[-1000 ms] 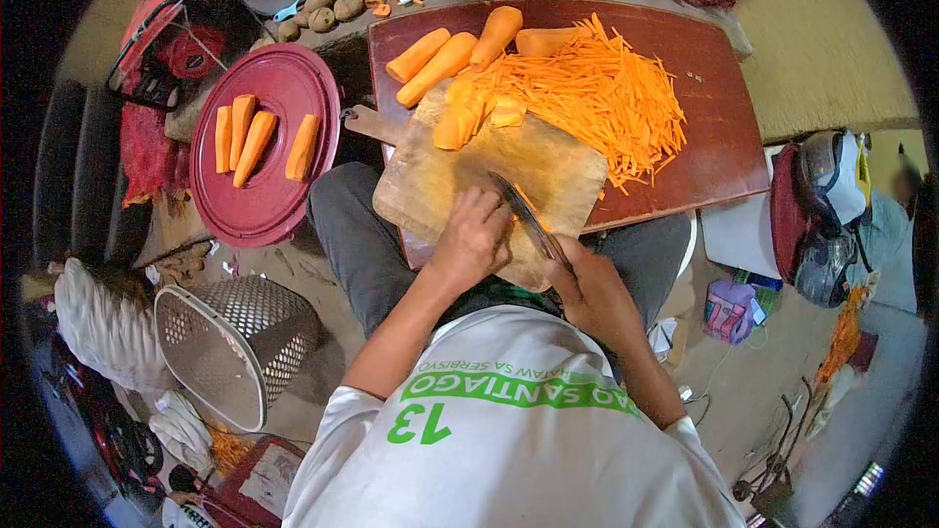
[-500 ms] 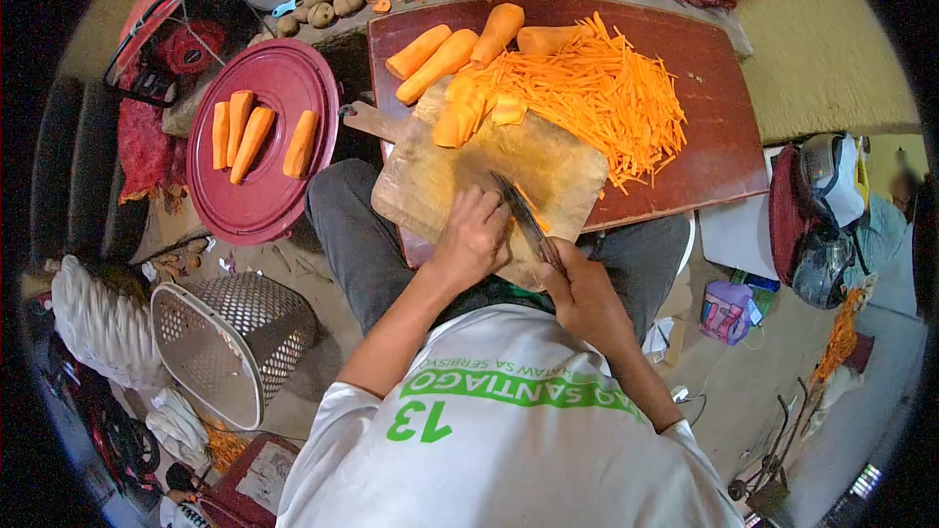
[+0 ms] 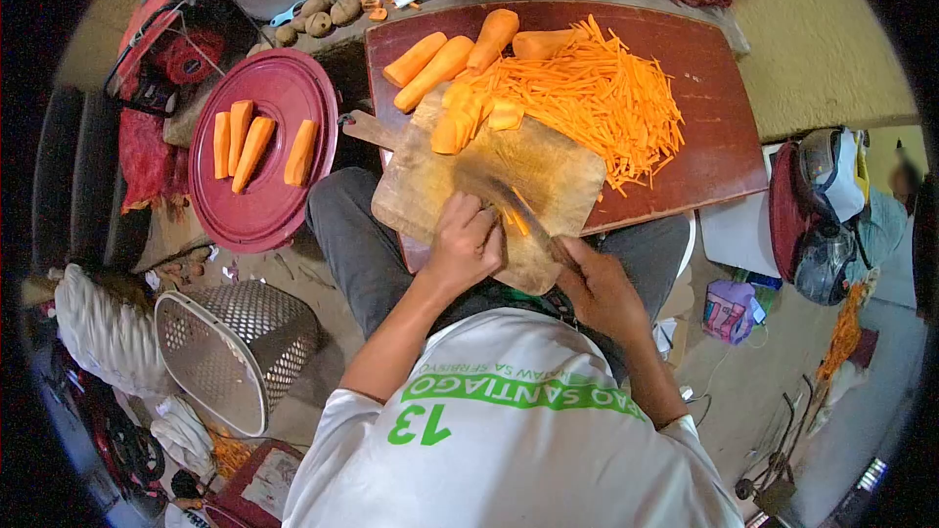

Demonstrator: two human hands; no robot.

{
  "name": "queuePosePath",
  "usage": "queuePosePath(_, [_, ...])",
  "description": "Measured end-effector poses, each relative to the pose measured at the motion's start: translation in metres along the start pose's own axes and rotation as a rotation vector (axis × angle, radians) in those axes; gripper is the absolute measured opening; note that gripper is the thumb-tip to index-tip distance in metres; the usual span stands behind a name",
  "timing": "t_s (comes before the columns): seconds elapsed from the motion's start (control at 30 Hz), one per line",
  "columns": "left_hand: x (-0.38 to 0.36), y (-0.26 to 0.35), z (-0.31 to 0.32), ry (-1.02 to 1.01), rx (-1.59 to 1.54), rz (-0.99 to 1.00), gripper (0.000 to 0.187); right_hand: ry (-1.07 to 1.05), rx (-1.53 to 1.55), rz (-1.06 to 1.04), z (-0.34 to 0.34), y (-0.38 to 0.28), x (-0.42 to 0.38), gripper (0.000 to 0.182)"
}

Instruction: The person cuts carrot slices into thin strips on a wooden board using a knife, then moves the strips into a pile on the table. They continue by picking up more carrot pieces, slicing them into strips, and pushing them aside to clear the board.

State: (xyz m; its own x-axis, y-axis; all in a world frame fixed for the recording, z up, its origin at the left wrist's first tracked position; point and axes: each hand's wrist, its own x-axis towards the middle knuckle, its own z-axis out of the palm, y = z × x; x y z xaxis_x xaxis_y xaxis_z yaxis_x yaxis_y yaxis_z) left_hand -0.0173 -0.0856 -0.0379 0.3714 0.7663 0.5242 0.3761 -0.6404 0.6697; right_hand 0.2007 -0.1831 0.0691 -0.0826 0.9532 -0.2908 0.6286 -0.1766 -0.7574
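Note:
My right hand (image 3: 599,286) grips the handle of a knife (image 3: 523,198), whose blade is blurred over the wooden cutting board (image 3: 558,171). Beside the blade, my left hand (image 3: 468,242) has its fingers curled down on the board. They press on a carrot piece that they mostly hide, and an orange edge shows at the fingertips. A few thin carrot strips (image 3: 518,222) lie by the blade. Flat carrot slices (image 3: 452,127) are stacked at the board's far edge. Behind them spreads a heap of carrot strips (image 3: 616,98), with several peeled carrots (image 3: 437,72) to its left.
The board rests across my lap and the red table (image 3: 714,98). On the left, a round red lid (image 3: 269,210) bears several peeled carrots (image 3: 252,152). A plastic basket (image 3: 256,352) lies tipped on the floor. Potatoes (image 3: 318,22) sit on the ledge behind.
The knife blade has swung slightly, and carrot strips now show on its right side. My left hand has shifted slightly left and toward me.

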Motion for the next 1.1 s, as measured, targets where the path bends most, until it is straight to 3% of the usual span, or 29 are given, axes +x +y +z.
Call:
queuePosePath(0.2, [0.003, 0.000, -0.004, 0.097, -0.088, -0.056, 0.012, -0.043, -0.109, -0.064, 0.000, 0.010, -0.005, 0.030])
queuePosePath(0.47, [0.006, 0.001, 0.001, 0.032, 0.020, 0.030, 0.013, -0.023, -0.100, -0.094, -0.077, 0.048, 0.062, 0.030])
queuePosePath(0.57, [0.006, 0.000, 0.002, 0.000, 0.057, 0.045, 0.014, 0.076, -0.153, -0.174, -0.104, 0.048, 0.077, 0.033])
queuePosePath(0.73, [0.009, 0.005, 0.001, -0.033, 0.097, 0.038, 0.015, 0.243, -0.398, -0.087, -0.127, 0.016, 0.074, 0.038])
queuePosePath(0.83, [0.014, 0.007, 0.000, -0.069, 0.095, 0.007, 0.013, 0.402, -0.562, -0.327, -0.113, 0.028, 0.070, 0.037])
queuePosePath(0.93, [0.031, 0.017, -0.002, -0.025, -0.025, -0.102, 0.012, 0.300, -0.624, -0.383, -0.100, 0.017, 0.054, 0.035])
queuePosePath(1.1, [0.101, 0.022, -0.006, -0.008, 0.040, 0.053, 0.021, 0.221, -0.753, -0.412, -0.083, 0.017, 0.038, 0.027])
